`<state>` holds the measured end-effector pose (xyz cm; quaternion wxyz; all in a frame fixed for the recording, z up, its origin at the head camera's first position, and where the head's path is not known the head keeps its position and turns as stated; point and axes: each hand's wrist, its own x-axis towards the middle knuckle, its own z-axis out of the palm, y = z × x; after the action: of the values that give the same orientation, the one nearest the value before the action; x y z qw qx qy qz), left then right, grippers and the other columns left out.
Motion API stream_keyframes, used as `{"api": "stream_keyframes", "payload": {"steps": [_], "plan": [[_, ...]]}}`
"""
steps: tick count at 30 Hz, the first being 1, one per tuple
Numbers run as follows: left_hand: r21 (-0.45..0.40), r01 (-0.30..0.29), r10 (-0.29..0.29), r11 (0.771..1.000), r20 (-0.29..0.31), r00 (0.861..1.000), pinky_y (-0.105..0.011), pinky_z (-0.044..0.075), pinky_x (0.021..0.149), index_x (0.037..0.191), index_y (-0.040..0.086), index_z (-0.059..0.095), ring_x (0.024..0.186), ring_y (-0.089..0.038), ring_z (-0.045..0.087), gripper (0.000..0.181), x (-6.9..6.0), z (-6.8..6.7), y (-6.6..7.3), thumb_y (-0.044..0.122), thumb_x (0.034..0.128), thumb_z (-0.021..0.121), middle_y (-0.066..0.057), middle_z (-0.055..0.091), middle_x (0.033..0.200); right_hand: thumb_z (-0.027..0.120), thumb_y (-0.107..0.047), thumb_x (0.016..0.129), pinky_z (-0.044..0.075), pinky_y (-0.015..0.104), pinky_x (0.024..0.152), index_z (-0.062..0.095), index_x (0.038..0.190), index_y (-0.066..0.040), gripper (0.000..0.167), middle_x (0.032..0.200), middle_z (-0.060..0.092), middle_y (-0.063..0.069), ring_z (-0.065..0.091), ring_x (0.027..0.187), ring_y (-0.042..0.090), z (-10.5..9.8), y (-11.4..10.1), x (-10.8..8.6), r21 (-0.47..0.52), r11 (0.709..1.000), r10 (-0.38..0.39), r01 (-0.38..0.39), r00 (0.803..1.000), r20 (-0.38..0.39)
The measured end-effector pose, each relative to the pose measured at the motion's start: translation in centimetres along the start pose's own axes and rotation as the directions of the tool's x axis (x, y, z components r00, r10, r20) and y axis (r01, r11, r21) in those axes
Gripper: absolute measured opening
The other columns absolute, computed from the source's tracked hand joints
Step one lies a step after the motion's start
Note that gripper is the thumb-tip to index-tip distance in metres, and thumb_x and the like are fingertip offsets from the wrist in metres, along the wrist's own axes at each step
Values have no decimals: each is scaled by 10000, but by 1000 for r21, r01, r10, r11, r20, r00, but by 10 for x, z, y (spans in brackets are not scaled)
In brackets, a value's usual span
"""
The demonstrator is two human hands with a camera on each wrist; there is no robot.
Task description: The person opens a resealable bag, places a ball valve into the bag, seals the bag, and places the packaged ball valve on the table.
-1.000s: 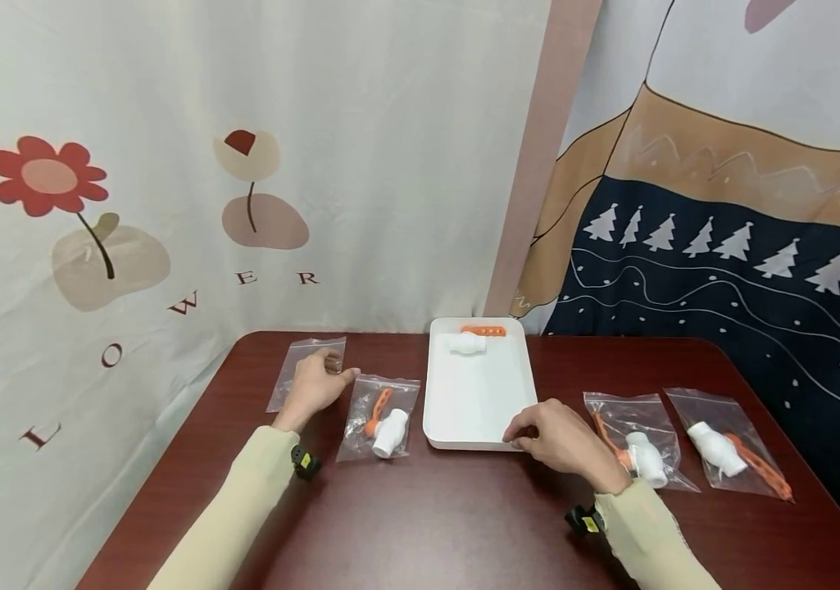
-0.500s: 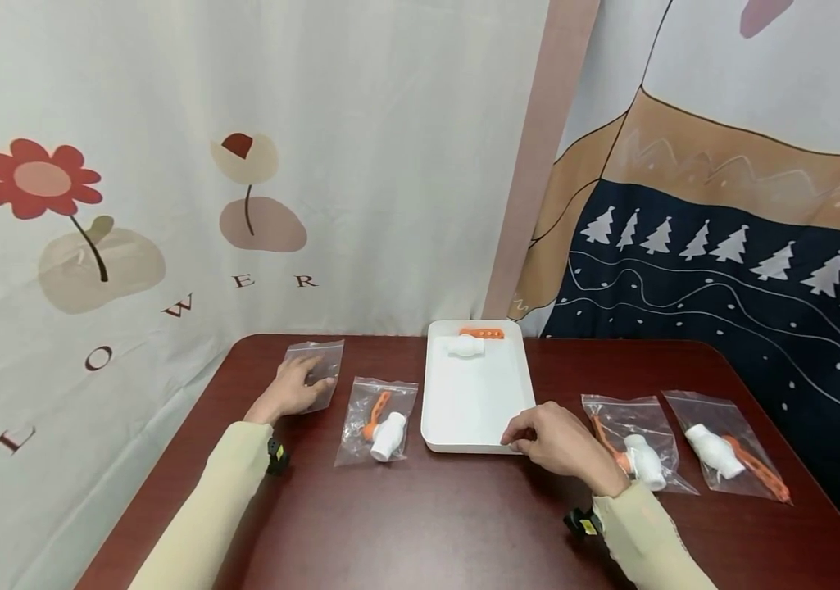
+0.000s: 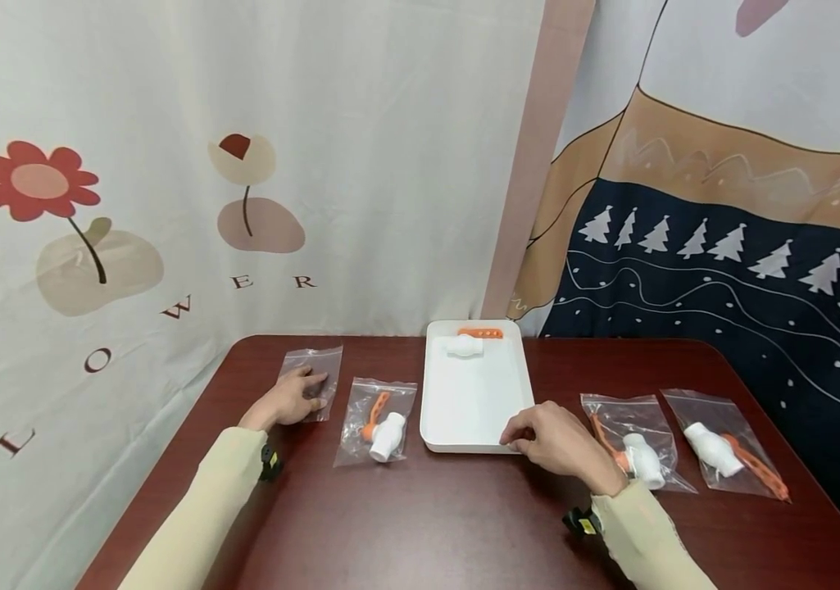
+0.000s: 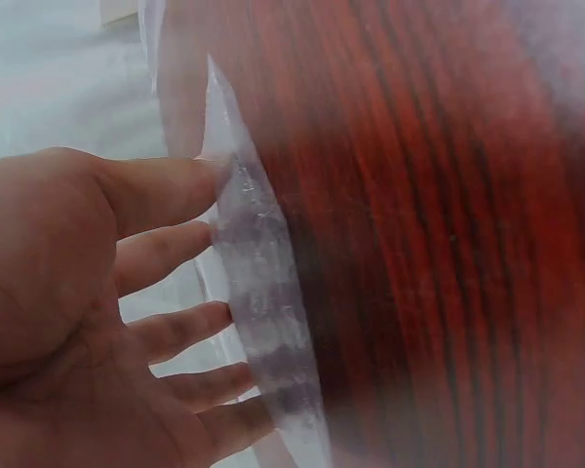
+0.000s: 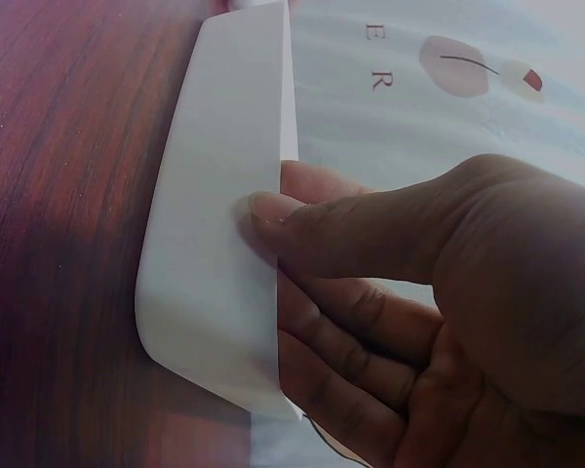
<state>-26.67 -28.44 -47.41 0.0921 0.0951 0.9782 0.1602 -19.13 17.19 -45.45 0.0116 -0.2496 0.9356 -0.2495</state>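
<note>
My left hand [image 3: 288,399] rests on a clear zip bag [image 3: 325,360] at the table's back left, its fingers spread and fairly straight. In the left wrist view the fingertips touch the bag [image 4: 263,263]; no contents show in it. My right hand [image 3: 556,438] pinches the near right rim of a white tray [image 3: 464,401], the thumb outside and the fingers inside, as the right wrist view shows on the tray wall [image 5: 210,195]. At the tray's far end lie a white valve body [image 3: 464,345] and an orange handle [image 3: 482,333].
Between left hand and tray lies a zip bag [image 3: 349,442] with a white valve body [image 3: 387,437] and orange handle [image 3: 377,410]. Two similar filled bags, one nearer [image 3: 670,426] and one farther right [image 3: 692,401], lie beyond my right hand. A curtain [image 3: 390,164] hangs behind the table.
My left hand has moved left from beside the filled bag and spread over the clear bag, which has shifted slightly toward me. The right hand and tray stay put.
</note>
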Motion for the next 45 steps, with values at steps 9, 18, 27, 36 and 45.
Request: {"api": "stream_keyframes", "payload": {"steps": [9, 18, 27, 36, 45], "plan": [[-30, 15, -13, 999, 42, 999, -669, 352, 1141, 1474, 7, 523, 1457, -593, 266, 580, -20, -1, 12, 128, 938, 709, -365, 286, 1593, 780, -64, 858, 495, 246, 679, 808, 858, -234, 172, 802, 718, -179, 619, 763, 24, 0, 0, 0, -3, 1000, 9, -9, 1000, -1], [-3, -3, 3, 1000, 57, 998, -655, 396, 1110, 1446, 4, 555, 1433, -596, 317, 588, -35, -4, 19, 113, 900, 746, -366, 339, 1568, 777, -58, 861, 499, 249, 679, 810, 867, -233, 178, 811, 725, -170, 623, 768, 32, 0, 0, 0, 2, 1000, 12, -12, 1000, 8], [-152, 117, -128, 981, -65, 990, -583, 535, 959, 1381, -28, 597, 1195, -462, 628, 506, -23, -16, 6, 182, 935, 711, -307, 634, 1327, 774, -62, 861, 494, 258, 678, 807, 861, -243, 184, 813, 726, -163, 611, 759, 37, 0, 1, 0, 12, 1000, 18, -18, 1000, 11], [-171, 315, -330, 933, -68, 941, -560, 543, 851, 1229, -136, 591, 1068, -478, 629, 609, -7, -27, -12, 399, 944, 657, -370, 602, 1247, 785, -89, 866, 504, 260, 700, 807, 860, -249, 161, 827, 731, -172, 628, 783, 35, 0, 2, 0, 17, 1000, 3, -3, 1000, 11], [-178, 459, -467, 870, -3, 884, -385, 454, 629, 904, 14, 601, 781, -280, 542, 459, 10, -28, -23, 465, 917, 683, -151, 574, 877, 793, -116, 862, 528, 278, 735, 805, 847, -282, 168, 844, 737, -197, 669, 827, 42, 1, 4, 0, 2, 1000, -19, 19, 1000, -2]]}}
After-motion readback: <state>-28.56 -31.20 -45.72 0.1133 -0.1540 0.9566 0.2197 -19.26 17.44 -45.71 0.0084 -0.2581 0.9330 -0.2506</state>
